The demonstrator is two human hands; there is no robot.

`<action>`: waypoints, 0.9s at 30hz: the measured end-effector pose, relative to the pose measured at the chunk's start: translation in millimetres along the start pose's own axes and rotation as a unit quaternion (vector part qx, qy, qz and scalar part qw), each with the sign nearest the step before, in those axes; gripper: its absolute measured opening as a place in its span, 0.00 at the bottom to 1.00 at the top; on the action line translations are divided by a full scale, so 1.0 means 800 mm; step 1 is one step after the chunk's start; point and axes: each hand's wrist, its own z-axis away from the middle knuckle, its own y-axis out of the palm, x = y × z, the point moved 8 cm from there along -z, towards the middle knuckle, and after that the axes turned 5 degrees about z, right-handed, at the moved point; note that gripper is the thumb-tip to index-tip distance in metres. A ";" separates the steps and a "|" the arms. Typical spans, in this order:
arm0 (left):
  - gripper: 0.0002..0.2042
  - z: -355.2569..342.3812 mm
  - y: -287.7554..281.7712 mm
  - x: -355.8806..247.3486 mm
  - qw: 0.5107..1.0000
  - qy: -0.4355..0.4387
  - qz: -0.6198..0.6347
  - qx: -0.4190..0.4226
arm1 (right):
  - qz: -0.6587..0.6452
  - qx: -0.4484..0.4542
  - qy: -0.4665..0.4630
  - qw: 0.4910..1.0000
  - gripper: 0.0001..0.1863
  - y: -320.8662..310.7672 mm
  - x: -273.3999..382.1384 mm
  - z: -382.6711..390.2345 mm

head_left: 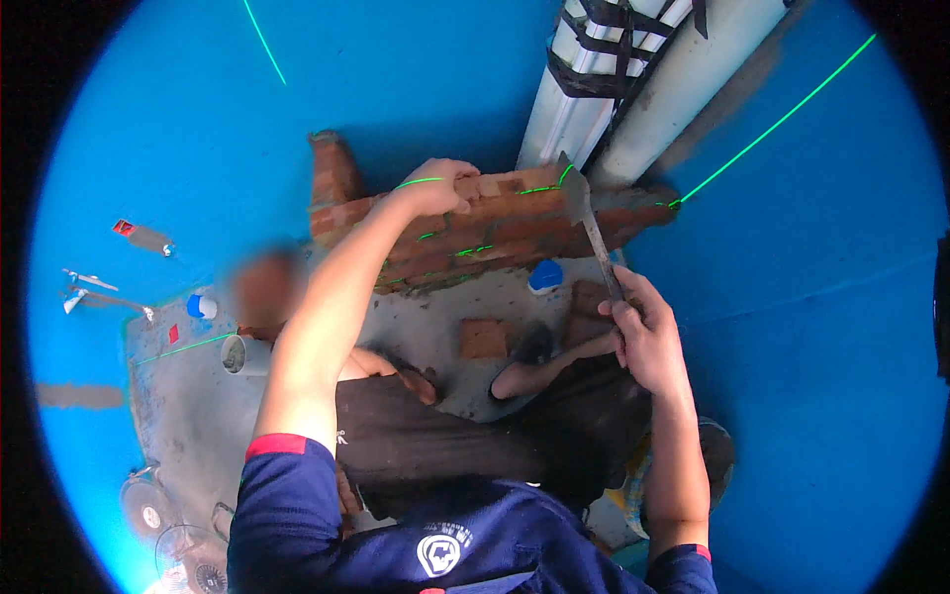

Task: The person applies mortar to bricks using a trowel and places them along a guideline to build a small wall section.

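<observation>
A low wall of red bricks (pixel 515 213) with grey mortar joints runs across in front of me. My left hand (pixel 440 188) reaches to its top edge, fingers curled over a brick (pixel 485 186) in the top course; the fingertips are partly hidden. My right hand (pixel 645 332) is closed round the handle of a bricklayer's trowel (pixel 592 223), held to the right of the wall. Its long, flat, mortar-stained blade points up and away, with the tip by the wall's top right part. Green laser light falls on the blade, the bricks and my left wrist.
White pipes (pixel 643 129), some wrapped in black tape, rise behind the wall. A loose brick (pixel 483 338) and a blue-and-white object (pixel 545 277) lie on the floor before it. A pale cylindrical container (pixel 245 355) stands left; a fan (pixel 148 515) is at the lower left.
</observation>
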 end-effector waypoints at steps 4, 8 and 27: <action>0.31 0.000 -0.002 -0.003 1.000 0.003 -0.007 0.009 | -0.006 -0.027 -0.035 0.999 0.22 0.005 0.001 0.013; 0.31 0.002 -0.005 -0.002 1.000 -0.014 -0.014 0.004 | -0.016 -0.015 0.016 1.000 0.22 0.016 -0.007 0.009; 0.33 0.003 -0.005 0.007 1.000 -0.013 -0.006 0.002 | -0.014 0.063 -0.008 0.998 0.24 0.078 0.008 0.029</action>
